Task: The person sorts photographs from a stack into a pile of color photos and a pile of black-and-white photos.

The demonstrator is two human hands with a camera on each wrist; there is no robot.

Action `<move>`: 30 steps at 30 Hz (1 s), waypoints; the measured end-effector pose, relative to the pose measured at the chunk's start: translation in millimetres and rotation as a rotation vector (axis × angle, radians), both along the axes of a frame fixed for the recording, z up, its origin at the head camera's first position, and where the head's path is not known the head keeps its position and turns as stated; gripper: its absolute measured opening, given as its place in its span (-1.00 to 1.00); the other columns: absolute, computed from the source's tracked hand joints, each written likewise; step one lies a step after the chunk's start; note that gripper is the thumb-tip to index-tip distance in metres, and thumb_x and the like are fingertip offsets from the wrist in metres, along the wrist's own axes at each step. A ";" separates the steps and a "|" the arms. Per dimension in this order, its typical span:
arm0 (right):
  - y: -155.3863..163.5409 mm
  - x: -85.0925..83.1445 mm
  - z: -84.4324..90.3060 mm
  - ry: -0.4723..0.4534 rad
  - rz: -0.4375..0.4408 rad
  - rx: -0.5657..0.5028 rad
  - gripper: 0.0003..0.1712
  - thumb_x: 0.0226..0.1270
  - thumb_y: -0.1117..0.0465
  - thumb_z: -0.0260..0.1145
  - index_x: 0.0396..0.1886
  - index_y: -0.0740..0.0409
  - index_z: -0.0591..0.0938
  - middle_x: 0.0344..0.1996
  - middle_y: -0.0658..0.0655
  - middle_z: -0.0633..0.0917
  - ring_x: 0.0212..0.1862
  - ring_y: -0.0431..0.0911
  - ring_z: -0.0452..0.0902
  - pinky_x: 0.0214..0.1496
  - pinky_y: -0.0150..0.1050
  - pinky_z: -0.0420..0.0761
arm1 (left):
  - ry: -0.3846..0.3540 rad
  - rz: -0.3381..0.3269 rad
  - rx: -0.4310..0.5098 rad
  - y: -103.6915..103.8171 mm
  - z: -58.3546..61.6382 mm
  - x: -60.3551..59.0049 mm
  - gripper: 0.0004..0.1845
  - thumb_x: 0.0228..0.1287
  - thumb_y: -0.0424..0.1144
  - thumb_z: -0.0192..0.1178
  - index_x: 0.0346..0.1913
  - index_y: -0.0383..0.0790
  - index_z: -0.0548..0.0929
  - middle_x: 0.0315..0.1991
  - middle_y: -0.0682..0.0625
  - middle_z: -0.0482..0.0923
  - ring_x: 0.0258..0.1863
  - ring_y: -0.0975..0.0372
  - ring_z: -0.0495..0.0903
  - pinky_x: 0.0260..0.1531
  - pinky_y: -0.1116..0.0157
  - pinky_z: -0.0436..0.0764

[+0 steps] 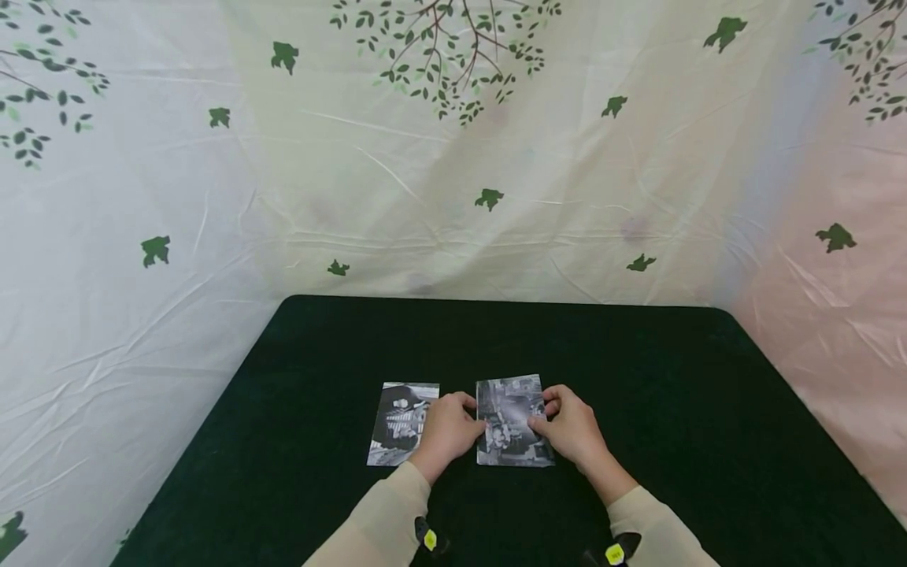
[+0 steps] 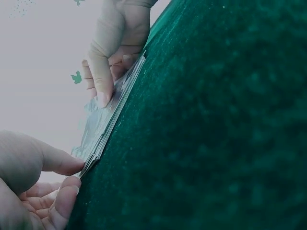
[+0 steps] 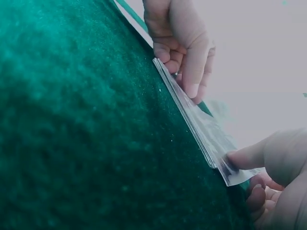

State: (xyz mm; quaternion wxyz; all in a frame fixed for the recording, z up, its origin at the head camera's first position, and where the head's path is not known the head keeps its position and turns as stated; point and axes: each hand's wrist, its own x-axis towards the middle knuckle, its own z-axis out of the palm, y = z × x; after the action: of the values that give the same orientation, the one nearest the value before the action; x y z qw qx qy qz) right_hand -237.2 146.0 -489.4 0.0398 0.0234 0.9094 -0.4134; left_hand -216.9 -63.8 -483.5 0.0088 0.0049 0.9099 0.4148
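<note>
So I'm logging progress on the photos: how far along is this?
One photo already lies alone on the green table, left of the rest. In hand: the stack, which the left hand and right hand pinch by its side edges. Left: every photo in that stack; how many cannot be told.

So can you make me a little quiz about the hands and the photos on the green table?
1. True or false: both hands are on the same stack of photos.
2. How many piles or single photos lie on the green table? A) one B) two C) four
3. Which hand is closer to the other photo lying apart?

Key:
1. True. The left hand and the right hand pinch the stack's opposite edges.
2. B.
3. The left hand.
</note>
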 end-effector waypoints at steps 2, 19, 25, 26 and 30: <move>-1.2 0.4 1.3 0.010 0.002 -0.016 -0.51 0.15 0.19 0.45 0.05 0.14 0.47 -0.22 0.13 0.52 -0.32 -0.06 0.45 -0.40 -0.22 0.47 | -0.006 0.002 0.000 -0.2 -0.5 -0.2 -0.61 0.09 -0.26 0.40 0.00 -0.30 0.62 -0.54 0.09 0.56 -0.59 0.31 0.52 -0.56 0.31 0.51; -0.7 3.9 7.7 -0.063 -0.046 -0.290 -0.63 0.38 0.18 0.21 0.15 0.10 0.50 -0.15 0.15 0.61 -0.20 -0.06 0.56 -0.26 -0.20 0.56 | -0.025 -0.021 0.035 -2.5 1.4 -1.5 -0.67 0.22 -0.21 0.29 0.00 -0.30 0.63 -0.58 0.09 0.51 -0.62 0.27 0.49 -0.59 0.30 0.47; 0.4 4.6 10.9 -0.103 -0.053 -0.412 -0.62 0.39 0.17 0.20 0.17 0.11 0.48 -0.10 0.19 0.61 -0.20 -0.05 0.60 -0.24 -0.20 0.57 | 0.048 -0.002 0.070 -2.4 0.7 -2.9 -0.74 0.24 -0.23 0.26 -0.09 -0.32 0.67 -0.61 0.10 0.52 -0.64 0.31 0.47 -0.59 0.31 0.46; -0.1 4.6 11.9 -0.106 -0.054 -0.428 -0.62 0.39 0.17 0.20 0.17 0.11 0.48 -0.10 0.19 0.61 -0.20 -0.05 0.60 -0.24 -0.20 0.57 | 0.058 0.000 0.078 -2.5 0.6 -3.3 -0.75 0.24 -0.23 0.26 -0.10 -0.32 0.67 -0.61 0.10 0.52 -0.64 0.31 0.47 -0.60 0.32 0.46; -2.4 5.6 15.3 -0.106 -0.048 -0.470 -0.61 0.39 0.18 0.21 0.17 0.11 0.46 -0.11 0.18 0.64 -0.20 -0.05 0.61 -0.24 -0.20 0.57 | 0.066 0.006 0.134 -2.7 1.0 -5.0 -0.76 0.26 -0.24 0.24 -0.08 -0.30 0.68 -0.57 0.10 0.53 -0.62 0.31 0.48 -0.59 0.32 0.47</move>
State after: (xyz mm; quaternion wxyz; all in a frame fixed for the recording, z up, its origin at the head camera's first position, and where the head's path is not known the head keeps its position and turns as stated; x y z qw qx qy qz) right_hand -231.6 143.6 -474.1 0.0819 0.0565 0.7841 -0.6126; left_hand -221.9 -66.5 -482.5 -0.0226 0.0166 0.8800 0.4742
